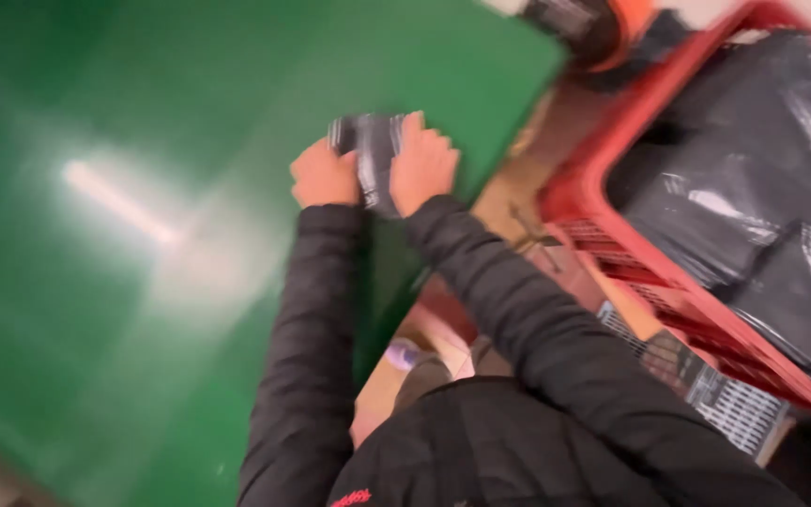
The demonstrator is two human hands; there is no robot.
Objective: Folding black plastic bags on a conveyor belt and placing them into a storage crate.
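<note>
Head view shows your two hands on one dark plastic-wrapped packet [373, 155] lying on the green surface [143, 235]. Your left hand [324, 176] curls against the packet's left edge; your right hand [422, 165] presses flat on its right side. Right of the packet stands one red crate [603, 244] holding several black packets [753, 188].

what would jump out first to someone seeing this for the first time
The big glossy green table fills the left and centre. At its right edge, the left hand and right hand press on a small dark, shiny packet lying between them. On the right stands a red plastic crate piled with black plastic-wrapped bundles.
</note>
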